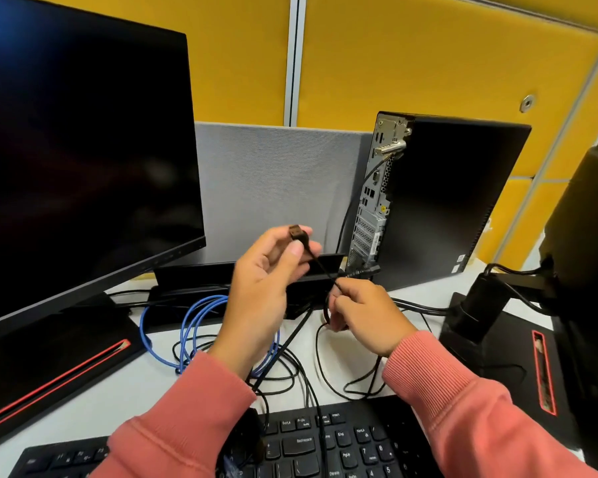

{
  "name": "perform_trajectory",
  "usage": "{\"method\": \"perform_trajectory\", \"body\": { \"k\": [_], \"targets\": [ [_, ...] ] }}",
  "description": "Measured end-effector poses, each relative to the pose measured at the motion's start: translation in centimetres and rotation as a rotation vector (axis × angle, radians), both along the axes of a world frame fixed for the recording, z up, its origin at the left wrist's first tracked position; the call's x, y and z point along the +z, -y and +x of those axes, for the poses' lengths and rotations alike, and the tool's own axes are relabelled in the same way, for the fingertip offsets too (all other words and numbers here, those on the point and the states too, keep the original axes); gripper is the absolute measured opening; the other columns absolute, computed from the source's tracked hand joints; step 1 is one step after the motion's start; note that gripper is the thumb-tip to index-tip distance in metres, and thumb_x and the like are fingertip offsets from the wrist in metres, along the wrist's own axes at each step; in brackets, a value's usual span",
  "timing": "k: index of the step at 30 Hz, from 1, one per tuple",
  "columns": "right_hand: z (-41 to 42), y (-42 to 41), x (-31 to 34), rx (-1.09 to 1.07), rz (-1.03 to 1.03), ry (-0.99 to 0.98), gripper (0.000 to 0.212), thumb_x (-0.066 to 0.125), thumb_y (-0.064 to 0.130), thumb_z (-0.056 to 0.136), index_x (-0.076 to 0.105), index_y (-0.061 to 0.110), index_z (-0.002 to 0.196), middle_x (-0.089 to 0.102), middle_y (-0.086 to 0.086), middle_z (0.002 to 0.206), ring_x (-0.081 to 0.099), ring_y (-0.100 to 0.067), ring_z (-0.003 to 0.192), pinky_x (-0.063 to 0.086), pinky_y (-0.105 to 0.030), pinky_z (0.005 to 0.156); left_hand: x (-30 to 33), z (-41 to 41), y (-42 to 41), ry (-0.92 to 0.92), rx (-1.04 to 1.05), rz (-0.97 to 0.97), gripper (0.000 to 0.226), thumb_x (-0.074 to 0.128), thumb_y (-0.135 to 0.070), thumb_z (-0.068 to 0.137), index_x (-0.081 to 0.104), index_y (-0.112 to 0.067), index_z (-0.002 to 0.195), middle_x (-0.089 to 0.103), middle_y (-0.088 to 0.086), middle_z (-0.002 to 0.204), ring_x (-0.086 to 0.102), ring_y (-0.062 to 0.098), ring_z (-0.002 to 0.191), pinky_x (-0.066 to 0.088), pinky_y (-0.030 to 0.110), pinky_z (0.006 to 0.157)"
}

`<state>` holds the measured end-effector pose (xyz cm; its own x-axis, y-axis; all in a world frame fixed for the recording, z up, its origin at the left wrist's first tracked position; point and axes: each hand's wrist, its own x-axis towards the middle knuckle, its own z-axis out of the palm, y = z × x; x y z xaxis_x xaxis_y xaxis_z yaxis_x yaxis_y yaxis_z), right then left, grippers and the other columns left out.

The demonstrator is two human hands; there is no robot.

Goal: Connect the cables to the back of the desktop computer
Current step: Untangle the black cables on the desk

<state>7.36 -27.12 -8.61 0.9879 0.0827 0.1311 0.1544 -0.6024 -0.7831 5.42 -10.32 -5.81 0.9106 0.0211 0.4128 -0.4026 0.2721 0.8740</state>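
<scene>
A black slim desktop computer (442, 201) stands upright at the back right of the desk, its port panel (373, 198) facing left toward me. One black cable hangs plugged into that panel. My left hand (266, 281) holds a black plug (297, 233) up between thumb and fingers, well left of the ports. Its thin black cable (321, 267) runs down to my right hand (366, 315), which pinches it lower down. Both sleeves are pink.
A large dark monitor (83, 160) fills the left. A second monitor on a stand (484, 312) sits at the right edge. A coiled blue cable (194, 326) and loose black cables lie on the white desk. A black keyboard (325, 446) is nearest me. Grey and yellow partitions stand behind.
</scene>
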Motion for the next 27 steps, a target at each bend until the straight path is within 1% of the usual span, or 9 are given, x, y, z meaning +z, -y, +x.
{"method": "perform_trajectory", "body": {
  "k": [3, 6, 10, 12, 16, 19, 23, 25, 27],
  "targets": [
    [0.7, 2.0, -0.4, -0.174, -0.174, -0.021, 0.014, 0.054, 0.018, 0.092, 0.060, 0.012, 0.081, 0.070, -0.009, 0.079, 0.065, -0.025, 0.077, 0.054, -0.042, 0.080, 2.2, 0.2, -1.7, 0.062, 0.055, -0.073, 0.024, 0.049, -0.008, 0.107, 0.069, -0.021, 0.112, 0.076, 0.001, 0.095, 0.073, 0.018, 0.102, 0.059, 0.034, 0.095],
    [1.1, 3.7, -0.3, -0.467, -0.420, 0.043, 0.013, 0.060, 0.034, 0.097, 0.056, 0.027, 0.087, 0.058, 0.001, 0.101, 0.055, -0.028, 0.097, 0.045, -0.043, 0.090, 3.2, 0.2, -2.9, 0.119, 0.098, 0.015, 0.026, 0.049, -0.010, 0.108, 0.070, -0.023, 0.114, 0.073, -0.002, 0.090, 0.071, 0.016, 0.097, 0.060, 0.034, 0.094],
    [0.7, 4.8, 0.5, -0.633, -0.537, 0.143, 0.023, 0.068, 0.041, 0.094, 0.049, 0.032, 0.104, 0.049, 0.001, 0.103, 0.055, -0.030, 0.082, 0.046, -0.037, 0.076, 2.1, -0.1, -2.8, 0.134, 0.139, 0.143, 0.025, 0.047, -0.009, 0.108, 0.068, -0.016, 0.119, 0.068, -0.003, 0.088, 0.067, 0.012, 0.094, 0.060, 0.032, 0.094],
    [0.7, 5.2, 0.9, -0.626, -0.633, 0.077, 0.026, 0.070, 0.039, 0.093, 0.050, 0.029, 0.107, 0.052, -0.001, 0.101, 0.054, -0.030, 0.080, 0.044, -0.035, 0.072, 1.7, 0.4, -3.0, 0.118, 0.224, 0.114, 0.024, 0.046, -0.008, 0.108, 0.067, -0.015, 0.118, 0.067, 0.000, 0.091, 0.067, 0.012, 0.094, 0.061, 0.029, 0.089],
    [0.6, 5.6, 0.9, -0.623, -0.734, -0.049, 0.011, 0.065, 0.026, 0.096, 0.056, 0.027, 0.103, 0.063, -0.005, 0.108, 0.061, -0.032, 0.092, 0.046, -0.034, 0.073, 1.5, 2.7, -5.1, 0.004, 0.457, -0.085, 0.025, 0.047, -0.010, 0.108, 0.067, -0.023, 0.114, 0.070, -0.002, 0.095, 0.069, 0.008, 0.092, 0.057, 0.027, 0.079],
    [0.1, 5.5, 0.4, -0.597, -0.710, -0.076, 0.012, 0.068, 0.029, 0.094, 0.059, 0.026, 0.103, 0.065, -0.007, 0.109, 0.063, -0.033, 0.095, 0.049, -0.034, 0.077, 1.5, 2.8, -5.8, -0.031, 0.439, -0.024, 0.023, 0.051, -0.010, 0.106, 0.070, -0.020, 0.116, 0.074, 0.004, 0.102, 0.073, 0.010, 0.096, 0.058, 0.025, 0.080],
    [-0.3, 4.2, 1.4, -0.438, -0.529, -0.220, 0.034, 0.085, 0.035, 0.080, 0.069, 0.018, 0.105, 0.066, -0.009, 0.108, 0.064, -0.031, 0.096, 0.053, -0.034, 0.085, 1.1, 1.8, -4.6, 0.008, 0.284, 0.187, 0.023, 0.055, -0.005, 0.104, 0.072, -0.014, 0.117, 0.077, 0.007, 0.104, 0.074, 0.006, 0.097, 0.058, 0.022, 0.083],
    [-0.7, 3.5, 2.5, -0.314, -0.590, -0.325, 0.046, 0.089, 0.031, 0.074, 0.070, 0.014, 0.113, 0.066, -0.008, 0.102, 0.067, -0.027, 0.093, 0.057, -0.034, 0.087, 0.6, 1.9, -4.2, 0.005, 0.186, 0.262, 0.024, 0.057, -0.006, 0.103, 0.073, -0.019, 0.115, 0.078, 0.005, 0.103, 0.075, 0.009, 0.101, 0.059, 0.028, 0.090],
    [-1.3, 3.1, 4.3, -0.197, -0.680, -0.423, 0.070, 0.092, 0.031, 0.072, 0.060, 0.018, 0.133, 0.067, -0.006, 0.113, 0.067, -0.024, 0.102, 0.055, -0.034, 0.092, 0.2, 2.1, -3.7, 0.013, 0.128, 0.318, 0.025, 0.059, -0.008, 0.103, 0.074, -0.024, 0.114, 0.079, 0.001, 0.103, 0.074, 0.010, 0.104, 0.057, 0.034, 0.096]
  ]
}}
